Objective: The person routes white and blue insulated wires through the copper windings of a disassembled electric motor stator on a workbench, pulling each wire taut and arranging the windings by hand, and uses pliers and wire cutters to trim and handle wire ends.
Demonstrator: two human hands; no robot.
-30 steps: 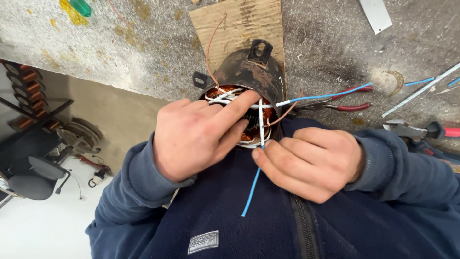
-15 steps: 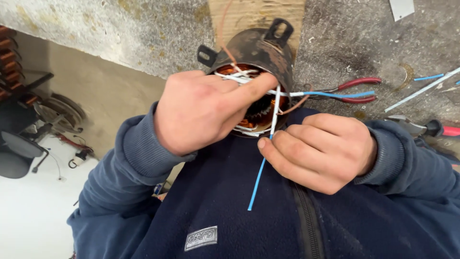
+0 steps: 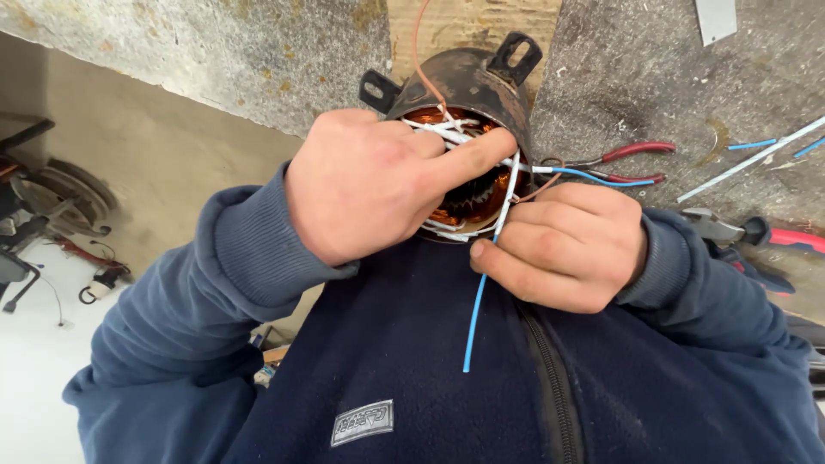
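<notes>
A worker's left hand (image 3: 369, 185) presses an outstretched forefinger onto the white leads of a motor stator (image 3: 464, 137) propped at the edge of the grey counter (image 3: 258, 60), while the right hand (image 3: 563, 245), its grip pinching a blue wire (image 3: 478, 305), works just beside it. Red-handled pliers (image 3: 632, 159) lie near.

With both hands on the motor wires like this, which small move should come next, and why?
Probably the right hand should draw the blue-and-white sleeved wire gently downward. The wire runs slack from the motor housing while the left hand presses a fingertip on the white leads at the copper winding, pinning them.
</notes>
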